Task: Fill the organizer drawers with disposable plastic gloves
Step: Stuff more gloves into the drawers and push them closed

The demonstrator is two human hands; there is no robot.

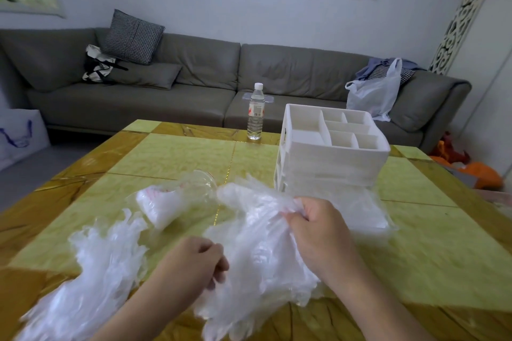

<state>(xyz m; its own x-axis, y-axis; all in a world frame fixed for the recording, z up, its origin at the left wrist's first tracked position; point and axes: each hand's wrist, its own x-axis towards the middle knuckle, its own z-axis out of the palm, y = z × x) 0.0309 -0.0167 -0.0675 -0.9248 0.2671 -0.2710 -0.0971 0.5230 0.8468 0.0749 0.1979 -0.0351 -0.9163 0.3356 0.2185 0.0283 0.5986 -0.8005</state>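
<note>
Left hand: fingers curled, pinching the near edge of a bunch of gloves. Right hand: fingers closed on the far end of the same bunch. A second loose glove pile lies left of the left fingers.

Beyond the right fingers, glove film spreads against the organizer. Its top compartments appear empty; drawer contents cannot be determined. Judgement: filling is barely started.

A clear packet lies beyond the left fingers. A water bottle stands farther off, clear of the work.
</note>
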